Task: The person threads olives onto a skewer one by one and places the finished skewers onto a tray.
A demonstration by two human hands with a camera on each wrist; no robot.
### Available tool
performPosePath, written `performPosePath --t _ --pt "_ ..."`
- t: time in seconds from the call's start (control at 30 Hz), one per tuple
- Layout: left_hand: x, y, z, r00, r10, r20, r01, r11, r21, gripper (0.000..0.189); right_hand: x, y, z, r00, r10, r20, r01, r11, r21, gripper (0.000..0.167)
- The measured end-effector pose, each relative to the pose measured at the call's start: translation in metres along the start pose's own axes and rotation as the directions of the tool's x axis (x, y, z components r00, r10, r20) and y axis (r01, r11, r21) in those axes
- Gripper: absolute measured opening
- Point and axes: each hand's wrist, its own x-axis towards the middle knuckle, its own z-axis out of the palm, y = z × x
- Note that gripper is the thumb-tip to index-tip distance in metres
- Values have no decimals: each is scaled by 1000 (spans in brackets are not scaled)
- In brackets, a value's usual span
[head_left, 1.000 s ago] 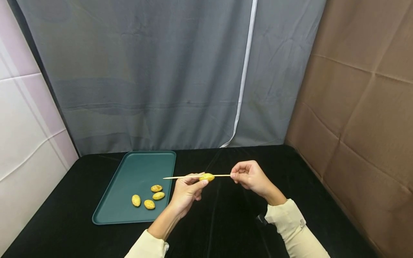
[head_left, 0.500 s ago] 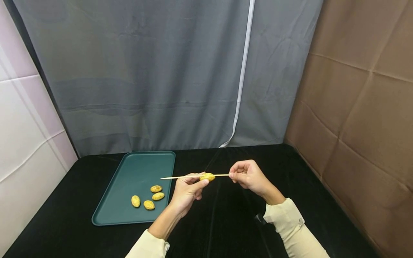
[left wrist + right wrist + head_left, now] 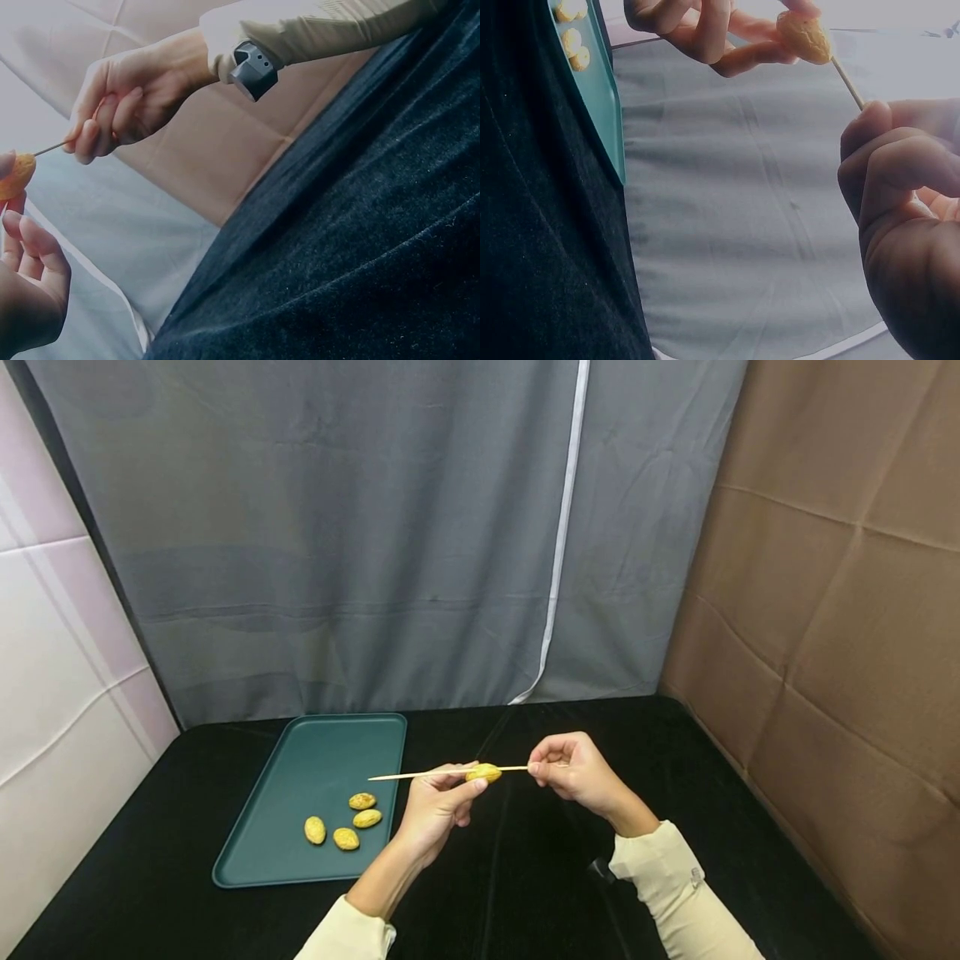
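Note:
My left hand (image 3: 438, 810) pinches a small yellow oval fruit (image 3: 484, 772) between thumb and fingers, raised above the black table. A thin wooden skewer (image 3: 397, 776) shows on both sides of the fruit, running through it roughly level. Its pointed longer end reaches left past the left hand, over the tray's right edge. On the other side, my right hand (image 3: 576, 775) pinches the skewer near its right end, thumb against curled fingers. The right wrist view shows a short stretch of skewer between the fruit (image 3: 806, 37) and the right fingertips.
A green tray (image 3: 341, 752) lies on the table at left, with several more yellow fruits (image 3: 346, 838) near its front. A black clip-on device (image 3: 255, 71) sits at the right cuff. Grey curtain (image 3: 360, 527) hangs behind, brown cloth (image 3: 840, 610) at right.
The skewer has slid left through the fruit, so its pointed end sticks out farther. My right hand has come slightly closer to the fruit; the left hand keeps its pinch.

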Motion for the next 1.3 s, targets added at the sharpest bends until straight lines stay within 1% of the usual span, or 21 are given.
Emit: performPosePath --t 0.33,0.47,0.73,1.03,1.3 --pt "0 0 0 1000 -4 -2 4 1000 3 27 3 1 3 1000 -11 2 11 1000 -4 10" --pt "1 -1 1 1000 0 -6 0 1000 -7 29 4 1 5 1000 -12 0 12 1000 -13 10" --pt "1 -4 0 1000 12 -13 -12 1000 -16 22 5 0 9 1000 -16 -6 16 999 -35 9" --pt "1 -4 1 999 -31 -22 30 999 -18 22 6 0 12 1000 -6 -10 6 999 -47 11" --pt "0 -5 2 999 -38 -24 38 999 -15 18 7 2 14 1000 -19 -6 18 998 -62 9"
